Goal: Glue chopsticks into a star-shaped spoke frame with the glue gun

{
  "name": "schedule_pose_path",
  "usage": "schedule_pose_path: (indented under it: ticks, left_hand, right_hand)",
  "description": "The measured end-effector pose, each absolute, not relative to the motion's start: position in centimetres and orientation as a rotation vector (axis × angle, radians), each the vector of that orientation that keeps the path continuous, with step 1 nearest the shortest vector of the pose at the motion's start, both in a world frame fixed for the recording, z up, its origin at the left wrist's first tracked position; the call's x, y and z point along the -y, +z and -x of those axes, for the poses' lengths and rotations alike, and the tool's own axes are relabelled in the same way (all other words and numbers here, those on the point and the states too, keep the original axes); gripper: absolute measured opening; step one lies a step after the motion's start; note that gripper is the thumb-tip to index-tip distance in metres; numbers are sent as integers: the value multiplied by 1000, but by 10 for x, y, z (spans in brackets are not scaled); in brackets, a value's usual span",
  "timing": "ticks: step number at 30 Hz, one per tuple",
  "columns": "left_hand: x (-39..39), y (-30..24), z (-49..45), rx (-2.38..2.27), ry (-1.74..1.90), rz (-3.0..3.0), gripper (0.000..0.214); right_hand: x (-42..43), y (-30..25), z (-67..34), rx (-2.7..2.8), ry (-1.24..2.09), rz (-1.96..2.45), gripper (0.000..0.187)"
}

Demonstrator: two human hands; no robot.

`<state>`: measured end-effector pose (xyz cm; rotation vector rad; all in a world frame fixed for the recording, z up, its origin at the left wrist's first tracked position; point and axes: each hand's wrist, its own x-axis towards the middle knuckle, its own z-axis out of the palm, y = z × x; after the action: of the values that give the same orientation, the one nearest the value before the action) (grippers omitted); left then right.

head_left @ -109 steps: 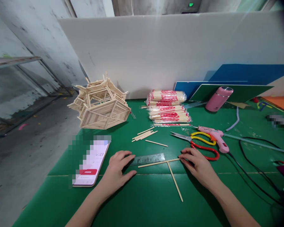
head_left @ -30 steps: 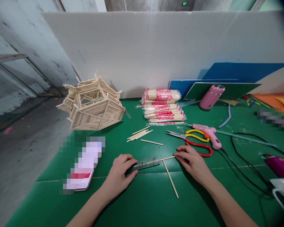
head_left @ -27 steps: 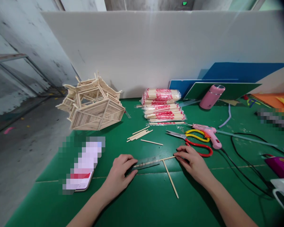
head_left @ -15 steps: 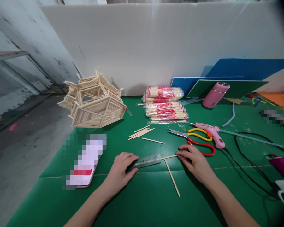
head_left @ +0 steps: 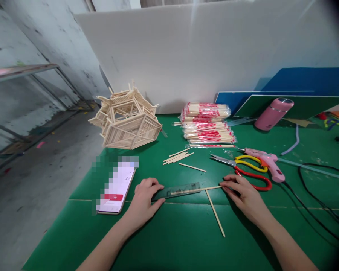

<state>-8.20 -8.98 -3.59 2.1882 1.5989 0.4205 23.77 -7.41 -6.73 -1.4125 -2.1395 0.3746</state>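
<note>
My left hand (head_left: 147, 195) pinches the left end of a clear ruler (head_left: 183, 190) lying on the green table. A thin wooden stick (head_left: 211, 187) runs under or along the ruler and comes out past its right end. The fingertips of my right hand (head_left: 241, 192) are closed on that stick's right end. A second wooden stick (head_left: 215, 213) slants toward me, its top end at or touching the held one. Beyond the ruler lie a single stick (head_left: 192, 167) and a small group of several sticks (head_left: 178, 157).
Scissors (head_left: 250, 171) and a pink glue gun (head_left: 267, 162) with its cord lie right of my right hand. A phone (head_left: 119, 188) is at the left. Behind stand a stick-built model (head_left: 132, 130), wrapped stick bundles (head_left: 208, 131) and a pink bottle (head_left: 274, 114).
The camera view has shifted, so the scene sits further right. My left hand has slid back along the ruler, and more of the ruler shows. The right hand stays at the stick's end.
</note>
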Motion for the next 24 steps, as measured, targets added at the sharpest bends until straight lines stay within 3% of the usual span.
schedule_pose_path:
  ticks: [8, 16, 22, 24]
  left_hand:
    - [95, -26, 80, -1580, 536, -1964, 19]
    - [108, -5, 55, -1488, 700, -1841, 20]
    - [120, -3, 47, -1377, 886, -1428, 55]
    - [123, -2, 46, -1313, 936, -1263, 56]
  right_hand:
    - [81, -53, -226, 1919, 437, 1477, 28]
    - [94, -29, -181, 1505, 1225, 1330, 30]
    - [93, -23, -181, 1310, 1227, 1361, 26]
    - [92, -23, -184, 1303, 1213, 1373, 27]
